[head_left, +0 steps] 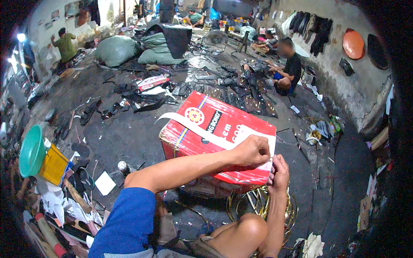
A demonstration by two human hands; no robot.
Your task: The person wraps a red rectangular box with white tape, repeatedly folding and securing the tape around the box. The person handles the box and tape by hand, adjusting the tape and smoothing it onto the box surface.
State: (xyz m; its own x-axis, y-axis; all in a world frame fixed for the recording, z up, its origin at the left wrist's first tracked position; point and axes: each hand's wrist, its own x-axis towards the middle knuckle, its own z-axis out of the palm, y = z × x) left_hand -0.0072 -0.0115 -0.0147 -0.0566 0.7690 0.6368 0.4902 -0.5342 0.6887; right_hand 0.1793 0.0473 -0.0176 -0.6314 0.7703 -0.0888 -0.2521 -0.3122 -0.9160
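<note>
A red cardboard box (241,118) with a flower emblem stands in front of me, its near side darker underneath. Across its top runs a long white strip (189,124), whose far left end curls up off the box. My left hand (253,150) is closed over the box's near right corner, thumb and fingers pinched on the strip; my forearm covers part of it. Just beside it, at the box's edge, my right hand (279,171) is closed in a pinch. What sits between its fingertips is too small to make out. Coiled gold strips (258,204) hang below the box.
A green basin (32,150) and yellow container (55,165) stand at left amid scraps. Many dark sandal parts (245,92) lie beyond the box. A seated person (290,66) works at right; large stuffed sacks (116,50) rest farther back. A white sheet (105,183) lies left.
</note>
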